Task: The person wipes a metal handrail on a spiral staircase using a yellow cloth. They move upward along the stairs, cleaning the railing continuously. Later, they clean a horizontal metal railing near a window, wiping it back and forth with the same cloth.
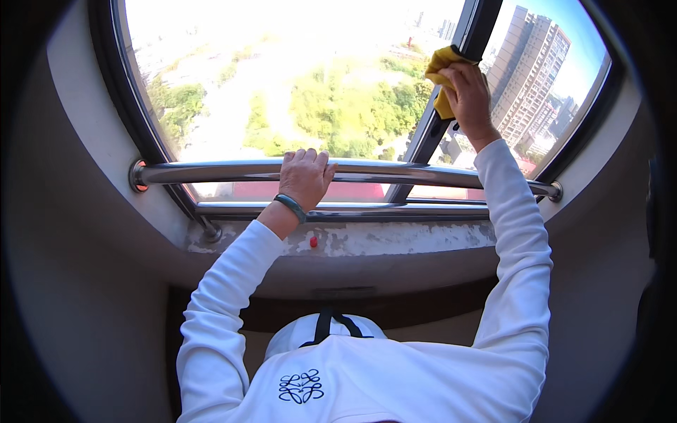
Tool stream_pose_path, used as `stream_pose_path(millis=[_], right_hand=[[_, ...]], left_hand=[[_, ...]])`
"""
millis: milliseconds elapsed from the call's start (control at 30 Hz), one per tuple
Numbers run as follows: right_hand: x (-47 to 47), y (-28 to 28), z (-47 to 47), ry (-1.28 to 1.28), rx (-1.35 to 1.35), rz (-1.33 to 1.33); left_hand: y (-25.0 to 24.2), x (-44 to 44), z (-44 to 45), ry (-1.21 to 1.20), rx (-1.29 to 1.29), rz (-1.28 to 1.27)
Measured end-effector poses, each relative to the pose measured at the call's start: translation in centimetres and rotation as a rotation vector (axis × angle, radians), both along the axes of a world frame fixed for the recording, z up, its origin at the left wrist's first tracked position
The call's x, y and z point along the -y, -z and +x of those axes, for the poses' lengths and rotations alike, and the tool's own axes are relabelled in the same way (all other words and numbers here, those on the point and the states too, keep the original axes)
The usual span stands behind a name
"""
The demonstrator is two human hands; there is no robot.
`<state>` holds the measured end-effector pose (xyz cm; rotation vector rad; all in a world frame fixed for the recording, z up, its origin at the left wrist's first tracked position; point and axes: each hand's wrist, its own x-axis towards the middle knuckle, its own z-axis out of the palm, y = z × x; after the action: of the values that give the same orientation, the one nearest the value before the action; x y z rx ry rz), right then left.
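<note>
My left hand (305, 177) is hooked over the upper metal rail (381, 168) in front of the window, its fingers bent across the top. A dark green bangle (291, 207) circles that wrist. Higher up on the right, my right hand (470, 98) grips a yellow cloth (444, 106). The cloth lies against the dark upright window frame bar (423, 138), between the large pane (338, 106) and the narrower right pane (534, 79). Part of the cloth is hidden beneath my fingers.
A lower metal rail (349, 211) runs below the upper one. Beneath it is a sill (391, 239) with flaking paint and a small red object (313, 241) on it. Pale walls (106, 121) enclose both sides. Trees and tall buildings show outside the glass.
</note>
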<state>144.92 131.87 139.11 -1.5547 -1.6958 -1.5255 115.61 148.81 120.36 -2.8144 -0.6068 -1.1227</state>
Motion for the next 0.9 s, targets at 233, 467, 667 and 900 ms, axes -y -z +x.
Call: stream_pose_path(millis=[233,467,667,900], right_hand=[[-1.2,-1.8,3.9,-0.026,-0.082,0.205],[2.7,11.6,2.5,0.051,-0.032,-0.383],[0.3,4.5,-0.7,-0.196,-0.269,-0.181],[-5.6,-12.2,-4.6,-0.560,-0.866,-0.137]], left_hand=[[0.6,-0.1,0.0,-0.032,0.060,0.085],[0.6,0.0,0.4,-0.012,0.072,0.090],[0.4,0.0,0.2,-0.022,0.059,0.084],[0.2,-0.2,-0.8,-0.040,0.034,0.084]])
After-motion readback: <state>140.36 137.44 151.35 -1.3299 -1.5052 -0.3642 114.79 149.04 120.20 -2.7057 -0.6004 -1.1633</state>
